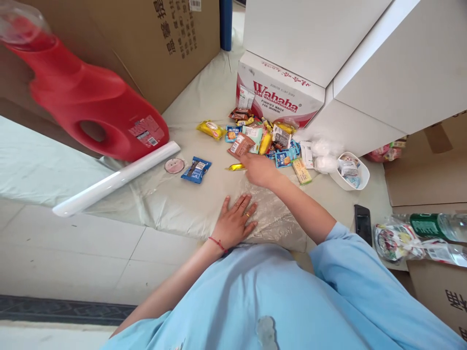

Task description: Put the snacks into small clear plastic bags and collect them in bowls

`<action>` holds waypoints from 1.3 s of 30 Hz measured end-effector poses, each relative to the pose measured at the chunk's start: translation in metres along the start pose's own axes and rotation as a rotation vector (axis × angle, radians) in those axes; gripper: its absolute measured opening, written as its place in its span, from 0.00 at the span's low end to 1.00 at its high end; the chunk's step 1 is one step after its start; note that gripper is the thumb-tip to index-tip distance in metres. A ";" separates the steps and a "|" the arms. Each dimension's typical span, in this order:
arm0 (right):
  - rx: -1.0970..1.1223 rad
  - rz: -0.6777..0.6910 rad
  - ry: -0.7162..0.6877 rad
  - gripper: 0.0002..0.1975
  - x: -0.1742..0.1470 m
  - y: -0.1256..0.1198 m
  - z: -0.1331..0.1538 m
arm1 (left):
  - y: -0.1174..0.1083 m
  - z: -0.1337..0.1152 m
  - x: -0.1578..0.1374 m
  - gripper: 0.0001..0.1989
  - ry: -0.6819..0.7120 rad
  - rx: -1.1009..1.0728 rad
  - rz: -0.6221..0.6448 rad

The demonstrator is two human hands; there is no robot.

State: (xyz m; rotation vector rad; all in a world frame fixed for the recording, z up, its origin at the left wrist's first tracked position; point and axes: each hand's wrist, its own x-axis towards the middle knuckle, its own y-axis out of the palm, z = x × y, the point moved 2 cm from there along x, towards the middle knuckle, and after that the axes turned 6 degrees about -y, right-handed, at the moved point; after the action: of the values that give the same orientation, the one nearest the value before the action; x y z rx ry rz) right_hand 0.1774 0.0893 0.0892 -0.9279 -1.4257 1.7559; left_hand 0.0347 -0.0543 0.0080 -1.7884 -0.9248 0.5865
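My left hand (234,222) lies flat with spread fingers on the clear plastic sheet covering the surface near my body. My right hand (260,171) reaches into the snack pile, its fingers curled and the fingertips closed at the lower edge of a brown snack packet (241,145). Just left of its knuckles is a small shiny yellow packet (235,166). Behind it are a pale green packet (254,136), several blue packets (286,158) and yellow ones. Apart from the pile, to the left, lie a yellow packet (210,130) and a dark blue packet (197,169).
A red detergent jug (120,104), a white roll (116,180) and a round pink disc (174,166) are at left. A Wahaha carton (279,92) stands behind the pile. At right are a white bowl (363,179), a phone (362,221) and plastic bottles (450,227).
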 end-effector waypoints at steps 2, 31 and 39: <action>0.004 0.017 -0.194 0.17 0.025 0.004 0.032 | 0.001 0.001 0.000 0.29 0.002 0.001 0.003; 0.316 0.111 0.171 0.30 -0.162 0.057 -0.002 | 0.005 0.006 0.002 0.34 -0.112 0.003 -0.089; 0.565 -0.233 0.119 0.21 -0.186 0.048 -0.028 | -0.004 0.010 0.009 0.27 -0.252 0.097 -0.013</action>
State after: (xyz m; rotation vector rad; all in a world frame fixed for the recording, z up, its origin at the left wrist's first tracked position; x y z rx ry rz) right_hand 0.2933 -0.0632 0.0574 -0.5273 -0.8459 1.7517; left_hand 0.0314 -0.0405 0.0084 -1.6449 -1.0579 0.8485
